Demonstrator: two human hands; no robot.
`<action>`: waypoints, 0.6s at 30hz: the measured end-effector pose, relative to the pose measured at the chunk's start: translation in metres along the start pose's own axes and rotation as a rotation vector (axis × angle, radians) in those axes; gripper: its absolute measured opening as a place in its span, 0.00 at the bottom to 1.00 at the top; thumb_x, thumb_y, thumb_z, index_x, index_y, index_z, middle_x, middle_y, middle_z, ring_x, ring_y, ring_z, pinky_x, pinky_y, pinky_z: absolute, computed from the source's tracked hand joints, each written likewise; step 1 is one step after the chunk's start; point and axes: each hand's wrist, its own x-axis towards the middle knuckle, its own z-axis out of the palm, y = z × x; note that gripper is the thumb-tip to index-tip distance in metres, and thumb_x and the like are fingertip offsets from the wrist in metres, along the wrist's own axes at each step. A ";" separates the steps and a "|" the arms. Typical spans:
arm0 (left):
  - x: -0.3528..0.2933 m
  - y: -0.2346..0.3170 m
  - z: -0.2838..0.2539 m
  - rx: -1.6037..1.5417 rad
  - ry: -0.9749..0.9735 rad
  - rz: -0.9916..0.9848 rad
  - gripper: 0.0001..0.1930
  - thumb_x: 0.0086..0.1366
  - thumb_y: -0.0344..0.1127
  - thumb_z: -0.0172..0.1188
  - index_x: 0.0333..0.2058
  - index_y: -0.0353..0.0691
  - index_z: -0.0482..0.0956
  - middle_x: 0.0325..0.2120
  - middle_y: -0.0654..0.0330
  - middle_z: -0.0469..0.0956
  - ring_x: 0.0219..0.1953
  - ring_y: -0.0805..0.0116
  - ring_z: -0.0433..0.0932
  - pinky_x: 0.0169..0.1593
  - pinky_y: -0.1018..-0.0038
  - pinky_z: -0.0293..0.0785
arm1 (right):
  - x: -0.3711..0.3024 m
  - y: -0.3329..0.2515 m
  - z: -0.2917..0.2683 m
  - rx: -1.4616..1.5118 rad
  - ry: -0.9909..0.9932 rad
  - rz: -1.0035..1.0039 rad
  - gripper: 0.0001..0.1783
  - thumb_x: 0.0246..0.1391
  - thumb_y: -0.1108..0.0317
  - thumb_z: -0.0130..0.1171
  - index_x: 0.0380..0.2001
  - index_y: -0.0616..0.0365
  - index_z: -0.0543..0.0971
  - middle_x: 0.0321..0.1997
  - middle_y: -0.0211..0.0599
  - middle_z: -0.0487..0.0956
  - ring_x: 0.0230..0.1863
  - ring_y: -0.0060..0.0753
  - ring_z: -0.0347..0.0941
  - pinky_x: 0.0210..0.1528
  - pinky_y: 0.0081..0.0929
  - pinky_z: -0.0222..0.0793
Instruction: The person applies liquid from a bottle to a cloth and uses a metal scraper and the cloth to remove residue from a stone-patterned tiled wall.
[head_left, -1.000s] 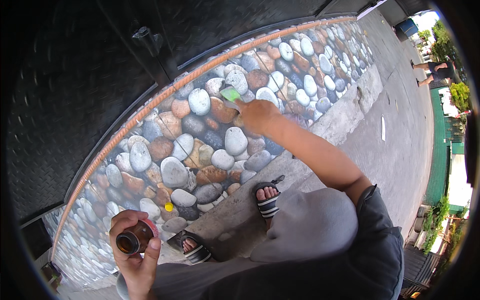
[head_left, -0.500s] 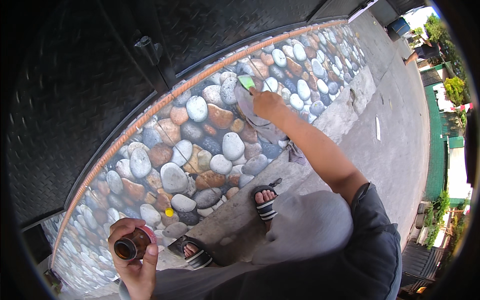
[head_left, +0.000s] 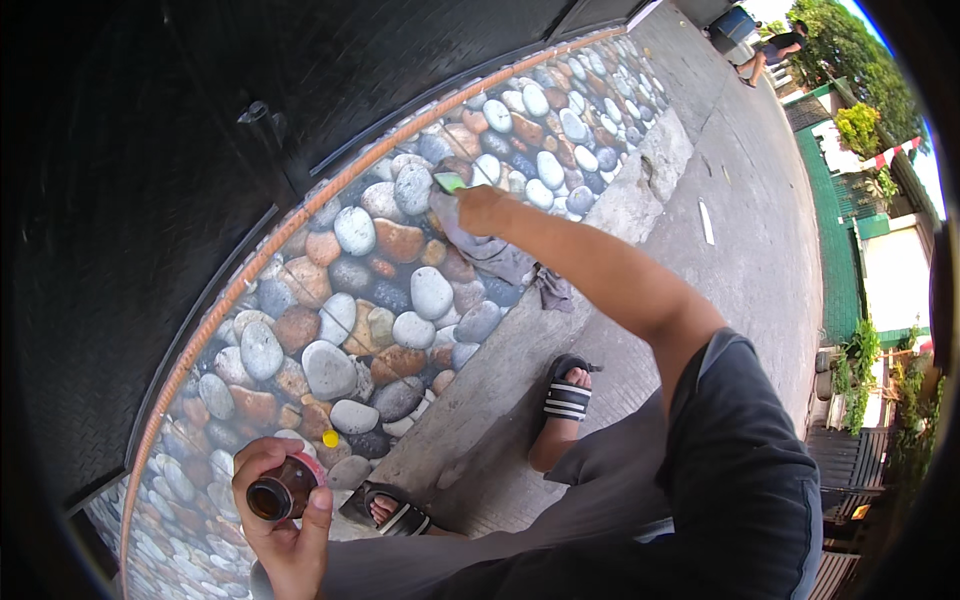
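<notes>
My left hand [head_left: 280, 505] is wrapped round a small brown bottle [head_left: 285, 488] with a red label. The bottle is tilted, and its uncapped mouth shows. A small yellow cap [head_left: 330, 438] lies on the pebble-patterned tiles beyond it. With the arm stretched far forward, my right hand [head_left: 480, 210] has its fingers closed on a small flat green-and-pale piece [head_left: 450, 183], of a kind I cannot make out. A crumpled grey cloth [head_left: 500, 257] spreads below that hand across the tiles to the concrete edge; whether the fingers grip it too is hidden.
A black metal gate [head_left: 150, 200] borders the pebble-patterned tiles [head_left: 385, 340] behind an orange-brown edging [head_left: 320, 195]. My sandalled feet are by the concrete ledge [head_left: 440, 420]. Down the paved lane [head_left: 740, 250] are another person [head_left: 770, 52], a blue bin [head_left: 735, 25] and plants.
My view has shifted, so the gate and lane appear moved. The right arm stays stretched over the cloth, and the green piece looks more covered by my hand. The bottle stays in my left.
</notes>
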 end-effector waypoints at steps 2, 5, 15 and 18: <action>-0.008 -0.001 -0.016 0.024 0.064 0.002 0.22 0.64 0.36 0.66 0.53 0.40 0.69 0.48 0.55 0.71 0.51 0.67 0.70 0.55 0.71 0.66 | 0.010 -0.057 -0.015 0.138 0.143 0.097 0.20 0.60 0.66 0.51 0.50 0.64 0.80 0.51 0.48 0.83 0.52 0.49 0.81 0.53 0.42 0.77; -0.009 0.010 -0.027 0.012 0.112 -0.013 0.21 0.68 0.39 0.64 0.52 0.32 0.72 0.45 0.55 0.76 0.45 0.65 0.75 0.53 0.69 0.73 | -0.019 -0.087 -0.024 0.254 0.047 0.141 0.20 0.59 0.64 0.51 0.49 0.63 0.81 0.53 0.48 0.82 0.54 0.44 0.80 0.55 0.36 0.76; -0.003 0.046 0.020 0.264 0.364 -0.089 0.26 0.67 0.40 0.66 0.56 0.31 0.70 0.48 0.52 0.77 0.50 0.62 0.76 0.56 0.65 0.73 | -0.012 -0.040 0.002 0.272 0.134 0.187 0.19 0.61 0.64 0.52 0.51 0.59 0.81 0.52 0.41 0.83 0.54 0.42 0.81 0.50 0.36 0.78; -0.003 0.057 0.034 0.090 0.282 0.025 0.24 0.67 0.39 0.65 0.55 0.31 0.71 0.48 0.52 0.77 0.51 0.61 0.76 0.57 0.64 0.71 | -0.025 -0.050 0.011 0.220 0.166 0.130 0.22 0.61 0.65 0.54 0.57 0.63 0.77 0.52 0.39 0.83 0.54 0.41 0.81 0.47 0.35 0.78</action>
